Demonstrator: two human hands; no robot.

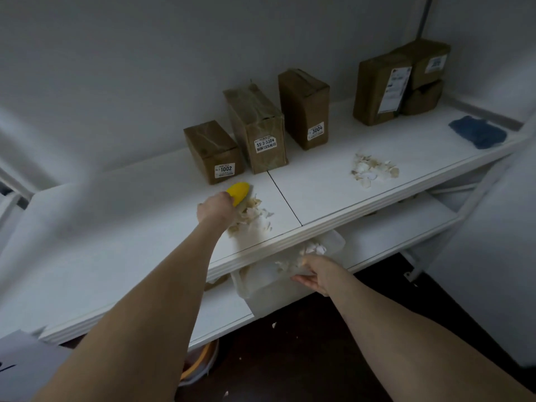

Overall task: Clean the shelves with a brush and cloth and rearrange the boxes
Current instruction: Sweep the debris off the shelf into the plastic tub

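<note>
My left hand (pixel 216 206) grips a yellow brush (pixel 238 191) on the white top shelf (pixel 116 236), its bristles down in a pile of pale scraps (pixel 249 213) near the shelf's front edge. Just below that edge my right hand (pixel 314 272) holds a white plastic bin (pixel 266 281) that has some scraps in it. Three brown boxes stand along the wall behind the brush: 1002 (pixel 213 152), 55-3-3304 (pixel 256 129) and 3004 (pixel 304 108). Further right stands another group of brown boxes (pixel 383 88). A blue cloth (pixel 478 132) lies at the shelf's right end.
A second pile of scraps (pixel 372 169) lies on the right half of the top shelf. A lower white shelf (pixel 385 236) runs beneath. A few scraps (pixel 274 324) dot the dark floor. Something round with an orange rim (pixel 200 364) sits under the shelves.
</note>
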